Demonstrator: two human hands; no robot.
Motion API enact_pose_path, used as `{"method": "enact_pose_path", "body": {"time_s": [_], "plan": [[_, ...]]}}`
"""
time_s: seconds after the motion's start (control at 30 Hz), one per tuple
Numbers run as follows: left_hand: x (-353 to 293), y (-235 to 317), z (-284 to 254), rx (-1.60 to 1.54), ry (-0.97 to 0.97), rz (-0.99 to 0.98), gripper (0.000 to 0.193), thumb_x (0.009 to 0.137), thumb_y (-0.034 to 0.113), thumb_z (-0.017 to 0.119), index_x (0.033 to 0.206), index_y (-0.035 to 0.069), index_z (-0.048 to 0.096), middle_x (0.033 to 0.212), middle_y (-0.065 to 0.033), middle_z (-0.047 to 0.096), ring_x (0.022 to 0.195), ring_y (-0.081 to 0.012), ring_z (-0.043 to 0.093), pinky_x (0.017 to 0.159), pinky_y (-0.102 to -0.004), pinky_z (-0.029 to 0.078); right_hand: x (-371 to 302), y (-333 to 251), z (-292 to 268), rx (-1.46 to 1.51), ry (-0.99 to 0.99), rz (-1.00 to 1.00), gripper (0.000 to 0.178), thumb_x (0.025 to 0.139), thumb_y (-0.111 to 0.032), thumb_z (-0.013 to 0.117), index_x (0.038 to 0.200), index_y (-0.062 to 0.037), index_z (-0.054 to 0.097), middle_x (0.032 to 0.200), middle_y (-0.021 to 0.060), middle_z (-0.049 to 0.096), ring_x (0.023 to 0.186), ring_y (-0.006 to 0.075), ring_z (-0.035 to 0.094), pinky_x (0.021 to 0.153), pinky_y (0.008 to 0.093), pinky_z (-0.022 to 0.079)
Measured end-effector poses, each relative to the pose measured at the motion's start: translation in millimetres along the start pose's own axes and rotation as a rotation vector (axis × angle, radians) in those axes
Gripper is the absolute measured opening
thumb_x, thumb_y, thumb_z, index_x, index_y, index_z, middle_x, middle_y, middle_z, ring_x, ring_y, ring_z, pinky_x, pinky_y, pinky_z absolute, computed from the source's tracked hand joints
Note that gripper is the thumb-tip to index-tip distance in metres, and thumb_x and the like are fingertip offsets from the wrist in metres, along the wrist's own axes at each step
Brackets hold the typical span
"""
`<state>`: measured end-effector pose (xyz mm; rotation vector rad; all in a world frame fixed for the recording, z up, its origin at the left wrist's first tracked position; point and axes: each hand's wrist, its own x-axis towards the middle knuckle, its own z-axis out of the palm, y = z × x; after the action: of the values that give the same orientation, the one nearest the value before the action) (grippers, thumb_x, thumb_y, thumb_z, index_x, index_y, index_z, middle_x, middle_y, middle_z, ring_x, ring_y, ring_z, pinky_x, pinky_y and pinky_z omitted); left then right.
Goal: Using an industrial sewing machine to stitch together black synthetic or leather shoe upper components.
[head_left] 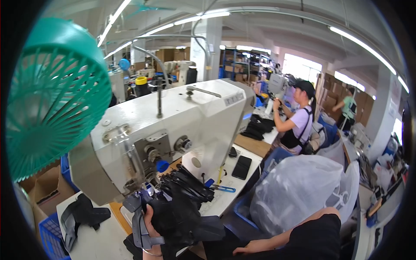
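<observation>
Workroom space is lit by tube lamps [212,15] at 12 o'clock, and a co-worker [297,115] is seen toward 2 o'clock. The white tabletop [104,232] is bounded toward 4 o'clock by an edge, with a cloudy plastic bag [294,186] just beyond it; toward 8 o'clock, white surface is left showing beside a loose black piece [86,210]. The middle is filled by a white sewing machine [208,108], and the side at 9 to 10 o'clock is closed off by a green fan [56,95]. Below the machine head, near 7 o'clock, a grey-edged black fabric piece [177,219] is gripped by the left hand [150,223], its fingers curled. The right hand [248,248] is held apart near 5 o'clock; whether its fingers are closed cannot be told. A dark phone [242,167] is laid near the tabletop edge.
</observation>
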<state>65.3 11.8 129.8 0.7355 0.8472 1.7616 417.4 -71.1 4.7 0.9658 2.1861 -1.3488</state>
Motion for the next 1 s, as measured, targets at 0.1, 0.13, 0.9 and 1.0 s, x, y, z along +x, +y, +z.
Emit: {"method": "enact_pose_path", "body": {"time_s": [0.1, 0.13, 0.9, 1.0], "plan": [[2.0, -6.3, 3.5, -0.028, 0.063, -0.018, 0.029, 0.096, 0.024, 0.064, 0.109, -0.001, 0.066, 0.104, -0.0145, 0.069, 0.088, -0.0239, 0.071, 0.082, -0.0333, 0.06, 14.5, 2.0, 17.6, -0.057, -0.009, -0.034, 0.047, 0.1, -0.018, 0.038, 0.147, -0.0223, 0.029, 0.095, 0.0253, 0.064, 0.09, 0.0406, 0.067, 0.081, 0.0469, 0.052], [-0.3, -8.5, 3.6, -0.043, 0.119, -0.027, 0.027, 0.095, 0.022, 0.065, 0.108, -0.001, 0.066, 0.104, -0.0157, 0.069, 0.087, -0.0248, 0.072, 0.08, -0.0338, 0.062, 21.7, 3.6, 21.1, -0.049, -0.015, -0.033, 0.047, 0.1, -0.018, 0.038, 0.147, -0.0223, 0.029, 0.095, 0.0253, 0.064, 0.09, 0.0406, 0.067, 0.081, 0.0469, 0.052], [6.2, 4.6, -26.6, 0.764, 0.034, 0.03, 0.047, 0.097, 0.043, 0.06, 0.115, -0.001, 0.062, 0.097, -0.0139, 0.07, 0.089, -0.0199, 0.064, 0.083, -0.0362, 0.05, 112.6, -199.4, -242.0, 0.1, 0.556, -0.271, 0.041, 0.092, -0.033, 0.069, 0.11, 0.0035, 0.068, 0.089, 0.0127, 0.068, 0.084, 0.0132, 0.062, 0.077, 0.0301, 0.048], [6.2, 3.4, -28.3, 0.911, 0.037, 0.04, 0.044, 0.097, 0.041, 0.061, 0.109, -0.001, 0.062, 0.092, -0.0176, 0.069, 0.088, -0.0249, 0.066, 0.077, -0.0385, 0.05, 128.2, -203.4, -232.9, 0.322, 0.568, -0.505, 0.034, 0.093, -0.023, 0.068, 0.072, 0.0023, 0.059, 0.06, -0.0073, 0.043, 0.061, 0.0026, 0.036, 0.053, 0.027, 0.029]]}}
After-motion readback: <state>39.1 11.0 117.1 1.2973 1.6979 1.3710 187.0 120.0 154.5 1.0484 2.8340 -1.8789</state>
